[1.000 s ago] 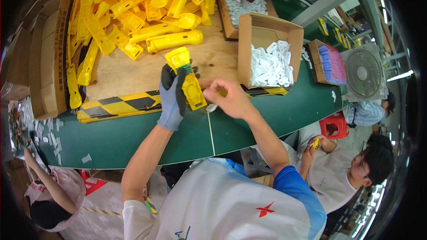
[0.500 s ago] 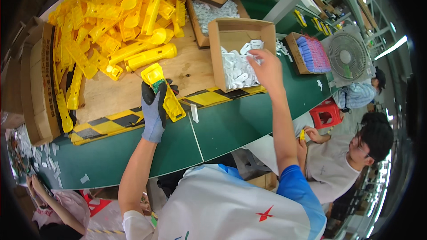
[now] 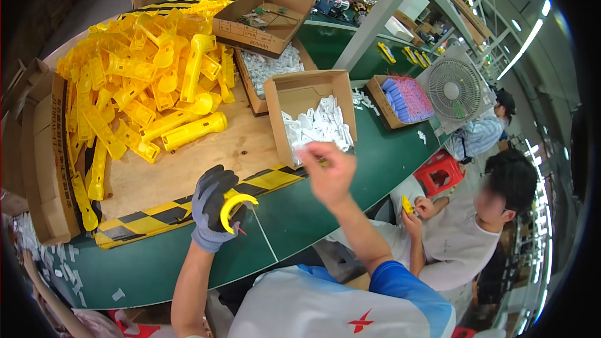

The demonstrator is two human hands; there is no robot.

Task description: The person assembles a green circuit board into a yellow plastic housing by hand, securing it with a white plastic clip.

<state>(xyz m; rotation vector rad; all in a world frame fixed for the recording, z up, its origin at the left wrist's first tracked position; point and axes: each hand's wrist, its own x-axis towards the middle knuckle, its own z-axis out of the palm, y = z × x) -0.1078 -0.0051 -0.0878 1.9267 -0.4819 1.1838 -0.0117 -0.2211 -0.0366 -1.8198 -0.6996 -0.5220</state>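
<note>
Across the green bench [image 3: 144, 269], yellow casings [image 3: 133, 72] are seemingly awaiting work while our left hand [image 3: 211, 206] is gripping one likely unfinished yellow piece [image 3: 229, 208], our right hand [image 3: 329, 172] showing a grip too blurred to judge.

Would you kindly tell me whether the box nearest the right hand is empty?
Not empty: white parts lie heaped inside the box.

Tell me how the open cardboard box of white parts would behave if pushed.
The box would probably slide rather than tip, since it looks broad and low. Its thin-looking cardboard may flex a little under a push. The white parts lie loose in a jumbled heap, so they would likely shift about.
</note>
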